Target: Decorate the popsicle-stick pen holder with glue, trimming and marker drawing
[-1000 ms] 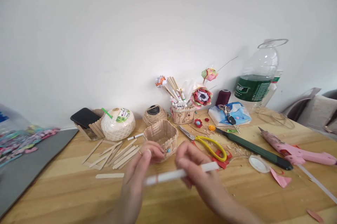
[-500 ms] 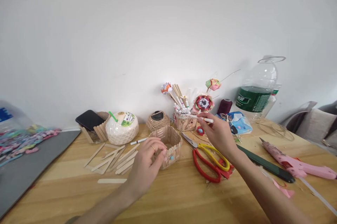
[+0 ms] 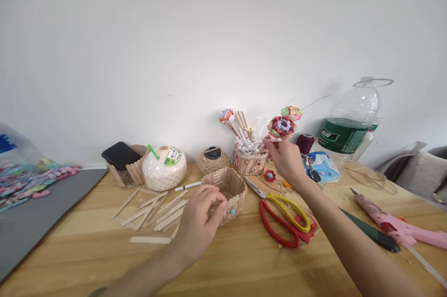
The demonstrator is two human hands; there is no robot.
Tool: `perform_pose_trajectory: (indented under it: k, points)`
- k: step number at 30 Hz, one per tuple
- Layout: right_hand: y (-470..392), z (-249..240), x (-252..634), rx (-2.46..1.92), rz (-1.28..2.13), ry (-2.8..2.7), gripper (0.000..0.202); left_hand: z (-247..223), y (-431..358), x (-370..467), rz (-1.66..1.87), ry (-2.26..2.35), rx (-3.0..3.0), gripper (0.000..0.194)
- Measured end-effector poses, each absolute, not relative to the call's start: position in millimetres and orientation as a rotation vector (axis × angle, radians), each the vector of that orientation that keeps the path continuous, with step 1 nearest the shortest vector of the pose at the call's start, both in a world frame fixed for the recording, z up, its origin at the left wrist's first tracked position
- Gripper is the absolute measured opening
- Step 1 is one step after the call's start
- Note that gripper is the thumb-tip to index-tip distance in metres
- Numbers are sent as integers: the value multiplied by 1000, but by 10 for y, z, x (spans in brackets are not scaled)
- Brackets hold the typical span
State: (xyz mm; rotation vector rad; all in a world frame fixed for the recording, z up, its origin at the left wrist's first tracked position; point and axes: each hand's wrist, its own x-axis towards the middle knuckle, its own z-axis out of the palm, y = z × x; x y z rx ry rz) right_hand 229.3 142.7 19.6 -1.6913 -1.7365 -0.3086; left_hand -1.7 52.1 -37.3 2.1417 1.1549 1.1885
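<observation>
My left hand [image 3: 204, 215] grips the near-left wall of a low basket made of wooden sticks [image 3: 232, 185], which has a small blue bead on its front. Farther back, my right hand [image 3: 284, 155] is closed beside a decorated holder [image 3: 249, 162] full of white markers [image 3: 246, 145]. Its fingertips are just under a red and purple paper flower [image 3: 281, 126]; what they pinch is too small to make out. A second paper flower [image 3: 292, 113], pink and green, stands behind.
Red and yellow scissors [image 3: 279, 222], a pink glue gun [image 3: 391, 222] and a green-labelled bottle [image 3: 344, 134] lie or stand to the right. Leftward are loose wooden sticks [image 3: 150, 240], twine [image 3: 213, 160], a white coconut [image 3: 164, 169] and a phone [image 3: 120, 156] in a stick box.
My right hand has moved up to the red and purple flower, and the white marker it held is no longer seen in it. My left hand remains at the basket. The view has shifted slightly.
</observation>
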Motion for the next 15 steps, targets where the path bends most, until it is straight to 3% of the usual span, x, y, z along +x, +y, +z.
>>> perform_pose_trajectory:
  k: [6, 11, 15]
  points:
    - [1548, 275, 2225, -1760, -193, -1869, 31, -393, 527, -2, 1194, 1151, 2154, 16]
    - [1654, 192, 2200, -1800, -121, -1936, 13, -375, 533, -5, 1191, 1152, 2159, 16]
    - [1590, 94, 2248, -1868, -205, -1853, 22, -367, 527, -16, 1185, 1142, 2172, 18]
